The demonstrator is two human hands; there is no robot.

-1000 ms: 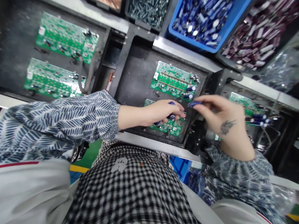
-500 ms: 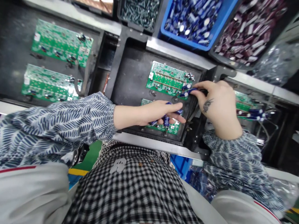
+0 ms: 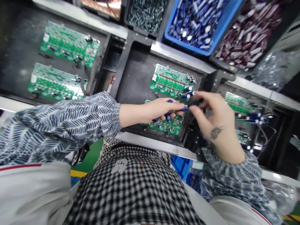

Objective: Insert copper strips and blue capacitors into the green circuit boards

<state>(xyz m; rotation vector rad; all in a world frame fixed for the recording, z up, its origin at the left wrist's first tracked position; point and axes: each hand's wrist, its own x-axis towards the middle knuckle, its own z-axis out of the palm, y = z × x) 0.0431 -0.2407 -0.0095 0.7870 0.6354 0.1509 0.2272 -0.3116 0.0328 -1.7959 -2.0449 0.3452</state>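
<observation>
Hidden: your left hand (image 3: pixel 156 110) covers most of the near circuit board (image 3: pixel 168 125) in the black tray (image 3: pixel 136 81); how many capacitors it holds cannot be counted
Left fingers: closed around several small blue capacitors (image 3: pixel 167 116), above the tray's near right corner
Right fingers: your right hand (image 3: pixel 212 117) pinches one blue capacitor (image 3: pixel 185 107) at the fingertips, just beside your left hand
Boards, counted: two in your tray, two in the tray on the left (image 3: pixel 14 50), and one partly cut off at the right (image 3: pixel 236 103)
Bins: four along the far edge, all cut off; the blue bin (image 3: pixel 225 28) holds blue capacitors
</observation>
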